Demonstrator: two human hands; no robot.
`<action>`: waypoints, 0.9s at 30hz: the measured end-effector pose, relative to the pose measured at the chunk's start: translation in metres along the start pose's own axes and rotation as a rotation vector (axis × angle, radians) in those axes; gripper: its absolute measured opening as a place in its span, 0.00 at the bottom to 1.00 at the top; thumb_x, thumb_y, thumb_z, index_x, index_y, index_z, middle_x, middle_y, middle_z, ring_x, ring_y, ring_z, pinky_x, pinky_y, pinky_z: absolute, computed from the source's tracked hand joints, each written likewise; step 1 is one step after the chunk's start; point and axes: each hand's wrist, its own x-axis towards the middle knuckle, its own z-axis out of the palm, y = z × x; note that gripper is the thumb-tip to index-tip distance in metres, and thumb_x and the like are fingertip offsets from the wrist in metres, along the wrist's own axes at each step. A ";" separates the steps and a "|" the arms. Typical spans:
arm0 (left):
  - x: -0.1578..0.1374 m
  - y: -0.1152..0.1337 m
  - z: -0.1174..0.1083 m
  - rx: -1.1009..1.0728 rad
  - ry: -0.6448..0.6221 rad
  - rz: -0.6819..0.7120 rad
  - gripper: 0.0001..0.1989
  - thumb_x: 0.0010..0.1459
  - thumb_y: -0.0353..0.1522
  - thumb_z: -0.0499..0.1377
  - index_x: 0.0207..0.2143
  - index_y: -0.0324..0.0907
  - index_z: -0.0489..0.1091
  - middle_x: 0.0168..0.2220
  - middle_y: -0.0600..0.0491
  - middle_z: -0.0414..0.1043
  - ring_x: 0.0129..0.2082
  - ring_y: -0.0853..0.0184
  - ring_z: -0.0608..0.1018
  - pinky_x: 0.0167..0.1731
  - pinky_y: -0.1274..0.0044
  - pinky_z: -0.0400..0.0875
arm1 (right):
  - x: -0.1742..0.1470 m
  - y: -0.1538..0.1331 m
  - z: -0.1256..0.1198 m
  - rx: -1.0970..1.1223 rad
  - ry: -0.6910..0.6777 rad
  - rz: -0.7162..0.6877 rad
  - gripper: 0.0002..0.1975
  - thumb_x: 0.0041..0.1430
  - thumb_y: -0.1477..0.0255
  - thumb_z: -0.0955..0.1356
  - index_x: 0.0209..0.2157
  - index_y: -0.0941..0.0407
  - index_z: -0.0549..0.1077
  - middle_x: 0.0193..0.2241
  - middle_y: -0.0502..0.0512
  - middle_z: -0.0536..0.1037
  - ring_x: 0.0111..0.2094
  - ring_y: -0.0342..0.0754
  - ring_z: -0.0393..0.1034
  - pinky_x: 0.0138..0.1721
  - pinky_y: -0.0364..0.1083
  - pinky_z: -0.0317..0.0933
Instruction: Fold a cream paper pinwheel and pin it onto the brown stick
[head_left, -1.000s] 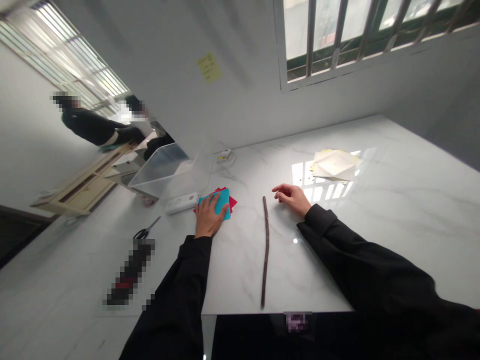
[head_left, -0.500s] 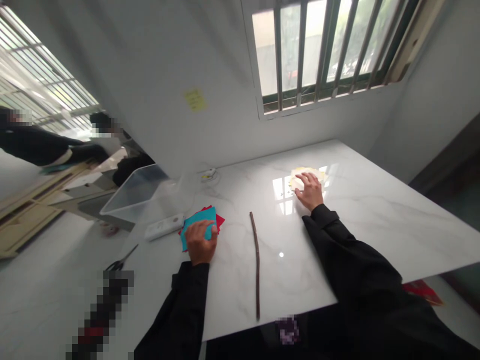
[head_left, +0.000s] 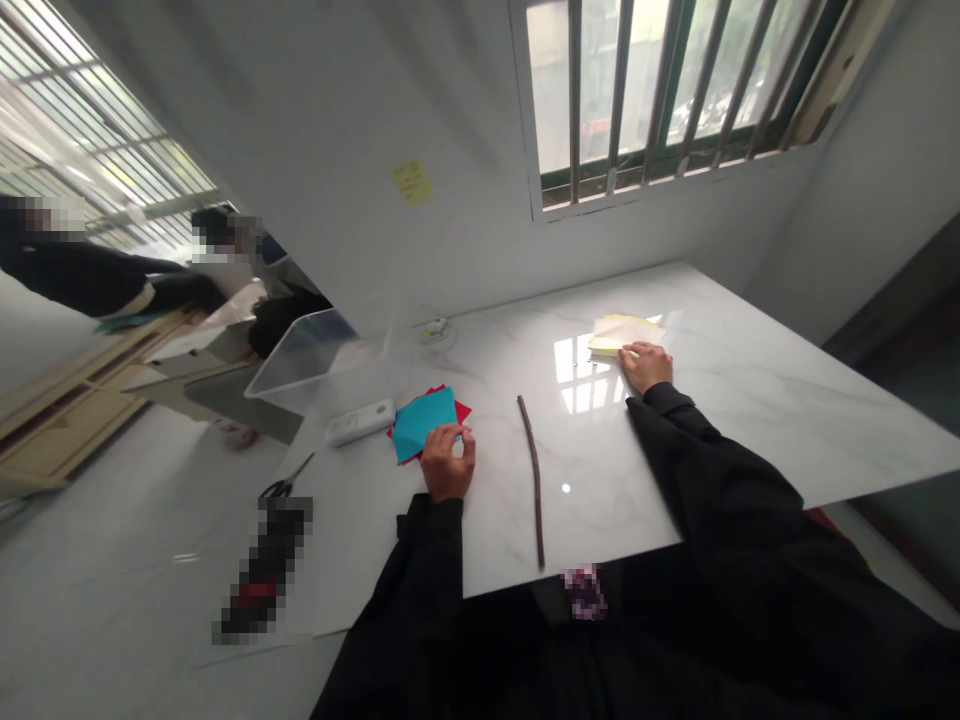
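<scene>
My left hand (head_left: pixel 448 462) is at the lower right corner of a blue paper sheet (head_left: pixel 424 422), fingers curled with thumb and forefinger brought together. Whether the corner is between them I cannot tell. Under the blue sheet lies red paper (head_left: pixel 464 411), its corners sticking out. My right hand (head_left: pixel 648 368) rests at the near edge of a stack of pale yellow paper (head_left: pixel 626 333), fingers bent and close together; what they hold, if anything, is hidden. Between my hands a thin brown stick (head_left: pixel 535 470) lies lengthwise on the white marbled table (head_left: pixel 600 520).
Left of the paper are a white power strip (head_left: pixel 360 424), a clear plastic bin (head_left: pixel 300 370) and scissors (head_left: pixel 281 488). A white cable (head_left: pixel 435 328) lies by the wall. A yellow note (head_left: pixel 412 183) sticks to the wall. Other people sit at far left.
My left hand has slid right, off the middle of the blue sheet to its corner. My right hand has drawn back from over the yellow paper, its spread fingers now closed together.
</scene>
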 end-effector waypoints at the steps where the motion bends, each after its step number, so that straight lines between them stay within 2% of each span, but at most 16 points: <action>1: -0.001 0.001 0.001 -0.003 -0.001 -0.008 0.10 0.68 0.32 0.57 0.34 0.44 0.77 0.36 0.48 0.80 0.38 0.59 0.78 0.45 0.68 0.72 | 0.000 0.001 0.000 0.003 0.005 -0.004 0.20 0.69 0.62 0.64 0.47 0.56 0.85 0.55 0.64 0.82 0.55 0.61 0.72 0.58 0.60 0.62; 4: -0.002 0.003 0.002 -0.022 0.009 -0.022 0.11 0.68 0.32 0.57 0.34 0.43 0.77 0.35 0.47 0.80 0.37 0.59 0.78 0.43 0.69 0.72 | 0.001 0.004 -0.001 0.027 0.091 -0.014 0.19 0.69 0.64 0.63 0.43 0.57 0.85 0.54 0.64 0.83 0.56 0.62 0.71 0.60 0.61 0.62; 7: -0.002 0.006 0.003 -0.052 0.008 -0.042 0.11 0.68 0.33 0.56 0.34 0.43 0.77 0.35 0.48 0.80 0.35 0.61 0.77 0.41 0.70 0.72 | -0.003 -0.001 -0.011 0.139 0.299 -0.060 0.19 0.70 0.65 0.62 0.42 0.57 0.83 0.49 0.65 0.84 0.55 0.61 0.71 0.62 0.62 0.62; 10: -0.001 0.009 0.002 -0.104 0.023 -0.081 0.11 0.68 0.33 0.56 0.34 0.43 0.77 0.34 0.49 0.79 0.32 0.63 0.76 0.39 0.71 0.72 | -0.019 -0.024 -0.030 0.346 0.514 -0.163 0.20 0.73 0.62 0.61 0.41 0.55 0.82 0.46 0.64 0.83 0.53 0.59 0.72 0.62 0.61 0.62; 11: -0.001 0.010 0.002 -0.127 0.033 -0.107 0.12 0.68 0.34 0.56 0.34 0.43 0.77 0.33 0.49 0.79 0.31 0.64 0.76 0.38 0.71 0.72 | -0.027 -0.036 -0.037 0.430 0.539 -0.189 0.20 0.74 0.59 0.62 0.40 0.55 0.81 0.46 0.63 0.83 0.53 0.58 0.72 0.61 0.60 0.63; 13: -0.001 0.009 0.002 -0.186 0.054 -0.187 0.12 0.68 0.35 0.56 0.34 0.43 0.77 0.33 0.50 0.78 0.31 0.65 0.76 0.38 0.72 0.72 | -0.046 -0.064 -0.048 0.638 0.434 -0.215 0.21 0.73 0.54 0.63 0.40 0.54 0.80 0.39 0.58 0.82 0.45 0.55 0.75 0.52 0.55 0.68; 15: -0.002 0.008 0.004 -0.275 0.064 -0.300 0.13 0.68 0.39 0.56 0.36 0.42 0.77 0.35 0.49 0.78 0.33 0.65 0.78 0.39 0.73 0.74 | -0.063 -0.091 -0.051 0.871 0.256 -0.155 0.24 0.72 0.49 0.64 0.38 0.54 0.79 0.32 0.53 0.78 0.35 0.51 0.73 0.41 0.50 0.69; 17: -0.003 0.007 0.006 -0.407 0.023 -0.410 0.14 0.67 0.43 0.58 0.41 0.42 0.77 0.39 0.48 0.78 0.36 0.65 0.79 0.41 0.73 0.75 | -0.077 -0.112 -0.043 1.029 0.110 -0.085 0.26 0.68 0.45 0.66 0.33 0.54 0.75 0.27 0.50 0.74 0.31 0.48 0.69 0.35 0.47 0.66; 19: -0.003 0.008 0.008 -0.555 -0.069 -0.476 0.21 0.64 0.46 0.63 0.51 0.43 0.74 0.44 0.48 0.78 0.39 0.65 0.80 0.42 0.74 0.77 | -0.087 -0.124 -0.027 1.120 -0.039 -0.024 0.27 0.64 0.43 0.68 0.33 0.54 0.75 0.28 0.49 0.73 0.31 0.48 0.67 0.35 0.46 0.66; 21: -0.002 0.011 0.009 -0.671 -0.174 -0.498 0.33 0.59 0.48 0.68 0.61 0.45 0.68 0.50 0.46 0.76 0.40 0.66 0.80 0.41 0.74 0.77 | -0.094 -0.128 -0.008 1.122 -0.140 0.006 0.28 0.61 0.41 0.68 0.32 0.54 0.75 0.28 0.50 0.74 0.31 0.48 0.67 0.35 0.46 0.65; 23: -0.001 0.013 0.008 -0.742 -0.246 -0.510 0.40 0.56 0.51 0.71 0.65 0.47 0.64 0.55 0.43 0.74 0.41 0.66 0.80 0.39 0.75 0.77 | -0.099 -0.126 0.007 1.054 -0.234 -0.019 0.29 0.60 0.40 0.68 0.31 0.54 0.75 0.27 0.51 0.74 0.31 0.50 0.68 0.35 0.47 0.65; 27: 0.001 0.018 0.009 -0.831 -0.308 -0.528 0.40 0.58 0.57 0.65 0.65 0.45 0.66 0.54 0.41 0.76 0.37 0.67 0.81 0.34 0.76 0.76 | -0.103 -0.117 0.018 0.970 -0.301 -0.053 0.30 0.61 0.40 0.66 0.34 0.54 0.77 0.29 0.52 0.77 0.33 0.52 0.70 0.34 0.47 0.65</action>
